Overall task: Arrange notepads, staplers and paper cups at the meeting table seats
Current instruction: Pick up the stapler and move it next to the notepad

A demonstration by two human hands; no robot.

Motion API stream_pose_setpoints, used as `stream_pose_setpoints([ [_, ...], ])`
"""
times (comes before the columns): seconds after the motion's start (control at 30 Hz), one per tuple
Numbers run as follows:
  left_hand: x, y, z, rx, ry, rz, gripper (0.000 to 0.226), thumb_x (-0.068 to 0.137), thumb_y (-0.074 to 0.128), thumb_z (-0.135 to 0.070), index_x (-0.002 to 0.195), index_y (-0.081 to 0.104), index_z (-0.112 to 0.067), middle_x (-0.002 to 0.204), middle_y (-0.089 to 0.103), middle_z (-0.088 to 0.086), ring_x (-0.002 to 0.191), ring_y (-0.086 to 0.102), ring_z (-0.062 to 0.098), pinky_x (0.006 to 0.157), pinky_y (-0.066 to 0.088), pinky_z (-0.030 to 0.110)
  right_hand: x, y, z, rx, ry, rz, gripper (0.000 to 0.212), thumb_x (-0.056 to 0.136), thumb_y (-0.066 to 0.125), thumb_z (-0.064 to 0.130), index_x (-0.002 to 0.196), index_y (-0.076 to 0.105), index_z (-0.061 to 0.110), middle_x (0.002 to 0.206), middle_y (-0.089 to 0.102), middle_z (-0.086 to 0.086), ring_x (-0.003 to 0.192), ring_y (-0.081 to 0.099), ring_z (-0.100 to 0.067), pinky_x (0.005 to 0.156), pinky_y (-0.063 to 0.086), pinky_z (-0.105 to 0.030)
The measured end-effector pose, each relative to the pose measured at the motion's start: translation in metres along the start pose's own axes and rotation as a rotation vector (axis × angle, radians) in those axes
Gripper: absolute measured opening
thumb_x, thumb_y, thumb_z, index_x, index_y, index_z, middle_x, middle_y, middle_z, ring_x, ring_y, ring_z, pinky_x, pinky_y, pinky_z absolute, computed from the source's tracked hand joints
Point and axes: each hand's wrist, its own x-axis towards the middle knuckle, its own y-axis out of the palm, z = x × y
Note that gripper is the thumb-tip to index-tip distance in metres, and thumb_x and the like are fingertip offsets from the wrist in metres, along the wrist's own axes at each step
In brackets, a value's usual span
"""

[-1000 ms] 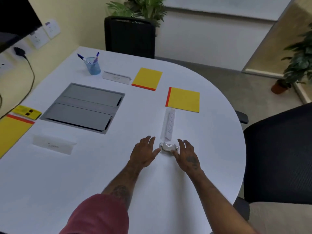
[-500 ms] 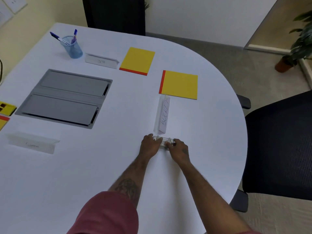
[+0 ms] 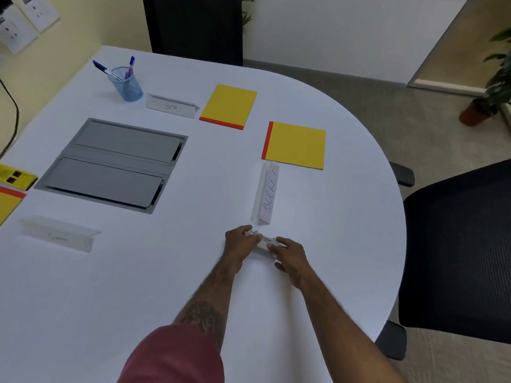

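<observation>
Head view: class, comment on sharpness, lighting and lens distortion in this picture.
Head view: even, soft light and faint shadows on the table; the stapler between the hands is pale and smeared; the nearest name card is blurred, unreadable; wide-angle bending shows at the wall sockets.

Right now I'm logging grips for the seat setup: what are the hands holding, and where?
Both hands hold the small white stapler on the table: left hand at its left end, right hand at its right end.

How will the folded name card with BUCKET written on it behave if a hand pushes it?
The BUCKET name card looks like thin folded paper, so probably very light and easily slid on the smooth white table. Its tent shape seems hollow; pressing from above would likely flatten it.
</observation>
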Motion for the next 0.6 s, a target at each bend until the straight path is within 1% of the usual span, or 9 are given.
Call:
stream_pose_setpoints([
  [0.1,-0.007,-0.009,-0.003,-0.092,0.032,0.026,0.050,0.086,0.075,-0.019,0.132,0.060,-0.010,0.128,0.062,0.007,0.112,0.060,0.019,0.094,0.047,0.027,-0.007,0.002,0.006,0.004,-0.033,0.073,0.029,0.091,0.068,0.021,0.120,0.067,0.020,0.118,0.064,-0.006,0.098,0.061,-0.015,0.070,0.053,-0.026],
  [0.17,-0.012,-0.015,-0.006,-0.133,0.045,0.022,0.050,0.087,0.074,-0.020,0.133,0.058,-0.014,0.123,0.063,0.009,0.110,0.062,0.022,0.098,0.051,0.034,-0.011,0.007,0.011,-0.001,-0.062,0.116,0.023,0.091,0.067,0.019,0.115,0.071,0.018,0.117,0.067,-0.006,0.096,0.062,-0.015,0.072,0.053,-0.027],
  [0.23,-0.018,-0.023,-0.009,-0.163,0.049,0.014,0.047,0.087,0.074,-0.021,0.131,0.058,-0.017,0.120,0.064,0.011,0.109,0.064,0.024,0.098,0.053,0.042,-0.018,0.012,0.018,-0.030,-0.105,0.141,0.023,0.091,0.068,0.019,0.113,0.072,0.015,0.116,0.068,-0.006,0.098,0.064,-0.018,0.074,0.054,-0.028],
  [0.27,-0.021,-0.028,-0.012,-0.175,0.059,0.007,0.044,0.088,0.074,-0.021,0.129,0.059,-0.018,0.121,0.064,0.010,0.109,0.064,0.024,0.097,0.054,0.042,-0.021,0.015,0.022,-0.050,-0.128,0.147,0.024,0.091,0.069,0.020,0.113,0.072,0.014,0.116,0.069,-0.006,0.099,0.065,-0.019,0.076,0.055,-0.030],
  [0.37,-0.032,-0.047,-0.018,-0.229,0.086,-0.028,0.041,0.091,0.069,-0.020,0.130,0.059,-0.014,0.128,0.061,0.010,0.113,0.062,0.023,0.092,0.055,0.035,-0.032,0.025,0.034,-0.137,-0.218,0.170,0.027,0.087,0.074,0.023,0.113,0.073,0.014,0.117,0.068,-0.007,0.107,0.063,-0.025,0.087,0.055,-0.037],
  [0.4,-0.037,-0.055,-0.020,-0.261,0.090,-0.042,0.042,0.092,0.068,-0.019,0.132,0.058,-0.011,0.129,0.060,0.010,0.114,0.061,0.023,0.092,0.055,0.034,-0.036,0.029,0.038,-0.177,-0.263,0.181,0.029,0.086,0.075,0.025,0.113,0.073,0.016,0.118,0.067,-0.006,0.110,0.061,-0.025,0.088,0.054,-0.037],
  [0.47,-0.048,-0.074,-0.023,-0.330,0.100,-0.068,0.044,0.093,0.066,-0.018,0.135,0.056,-0.008,0.131,0.060,0.012,0.115,0.061,0.022,0.090,0.054,0.031,-0.048,0.039,0.049,-0.256,-0.356,0.200,0.033,0.083,0.077,0.029,0.114,0.073,0.020,0.118,0.066,0.000,0.109,0.060,-0.020,0.082,0.053,-0.028],
  [0.53,-0.060,-0.095,-0.024,-0.369,0.125,-0.090,0.044,0.094,0.065,-0.017,0.137,0.055,-0.009,0.131,0.061,0.010,0.114,0.062,0.019,0.086,0.053,0.027,-0.061,0.052,0.061,-0.305,-0.436,0.217,0.033,0.083,0.077,0.032,0.114,0.073,0.023,0.115,0.068,0.005,0.104,0.062,-0.014,0.074,0.046,-0.018],
  [0.6,-0.073,-0.118,-0.026,-0.410,0.155,-0.110,0.044,0.095,0.064,-0.017,0.137,0.055,-0.009,0.131,0.061,0.009,0.114,0.062,0.018,0.086,0.052,0.025,-0.074,0.068,0.070,-0.313,-0.498,0.259,0.032,0.085,0.075,0.034,0.115,0.073,0.022,0.114,0.070,0.006,0.102,0.065,-0.013,0.072,0.045,-0.018],
])
